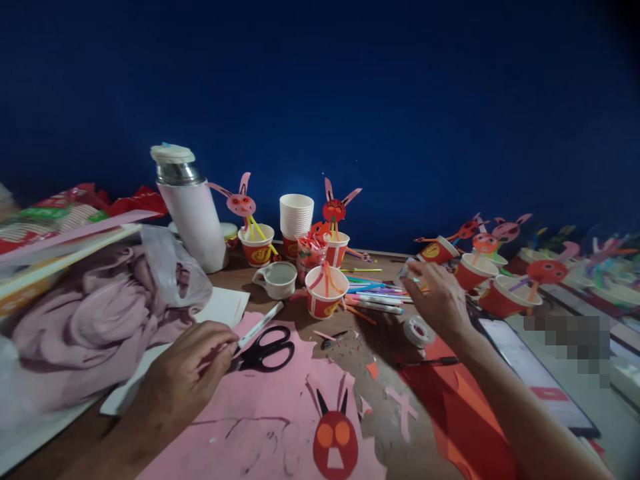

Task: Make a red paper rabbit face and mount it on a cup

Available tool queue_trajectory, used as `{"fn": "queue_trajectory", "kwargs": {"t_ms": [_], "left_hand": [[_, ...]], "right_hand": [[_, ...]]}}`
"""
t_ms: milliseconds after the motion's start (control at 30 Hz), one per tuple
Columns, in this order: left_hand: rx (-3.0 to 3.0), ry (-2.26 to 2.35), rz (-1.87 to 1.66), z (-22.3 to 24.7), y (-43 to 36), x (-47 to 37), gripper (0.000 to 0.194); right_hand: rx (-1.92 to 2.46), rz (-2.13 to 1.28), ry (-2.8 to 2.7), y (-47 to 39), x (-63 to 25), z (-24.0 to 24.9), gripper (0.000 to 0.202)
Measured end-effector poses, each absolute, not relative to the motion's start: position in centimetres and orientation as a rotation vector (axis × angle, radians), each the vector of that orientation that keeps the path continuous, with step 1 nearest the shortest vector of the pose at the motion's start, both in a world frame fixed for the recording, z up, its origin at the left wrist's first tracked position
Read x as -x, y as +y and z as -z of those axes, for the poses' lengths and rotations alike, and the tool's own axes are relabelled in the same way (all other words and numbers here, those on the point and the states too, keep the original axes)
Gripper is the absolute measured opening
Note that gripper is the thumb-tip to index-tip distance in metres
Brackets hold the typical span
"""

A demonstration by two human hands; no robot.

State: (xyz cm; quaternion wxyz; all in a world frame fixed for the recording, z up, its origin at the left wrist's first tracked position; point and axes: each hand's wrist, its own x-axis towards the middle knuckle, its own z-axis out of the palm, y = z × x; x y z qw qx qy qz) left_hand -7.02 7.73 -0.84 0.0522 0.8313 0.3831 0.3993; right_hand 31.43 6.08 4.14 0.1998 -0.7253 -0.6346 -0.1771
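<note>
My left hand (200, 367) is closed on a white marker (260, 325), beside black-handled scissors (267, 350) lying on a pink paper sheet (250, 427). Over the right part of the table, my right hand (440, 293) is closed with its fingertips at a small clear object (407, 268), whose kind I cannot make out. Just below that hand sits a white roll of tape (419, 331). In front lies a red paper rabbit face (335, 443) with orange eyes and pink ears lined in black. Several markers (375, 300) lie between the hands.
Paper cups with paper animal heads (257, 248) stand along the back and right. A white thermos (193, 220), a mug (277, 280) and stacked cups (297, 217) are at the back. A phone (540, 377) and red paper (450, 413) lie right; bundled cloth (95, 307) lies left.
</note>
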Motion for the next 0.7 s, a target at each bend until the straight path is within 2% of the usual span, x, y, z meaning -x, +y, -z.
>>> {"fn": "queue_trajectory", "kwargs": {"t_ms": [67,200,467,700], "left_hand": [[-2.525,1.114,-1.275,0.5,7.3,6.7,0.011],[-2.504,1.006,-1.312,-0.1,6.3,6.2,0.011],[-2.439,1.012,-1.186,-0.1,5.7,5.9,0.015],[-2.412,1.067,-1.067,-0.2,5.2,5.7,0.016]], "right_hand": [[1.994,0.427,-1.980,5.3,-29.8,-3.8,0.021],[2.051,0.362,-2.170,5.2,-28.4,-2.7,0.023],[2.204,0.296,-2.208,5.9,-28.3,-2.7,0.021],[2.160,0.266,-2.287,6.1,-28.2,-3.2,0.020]]}}
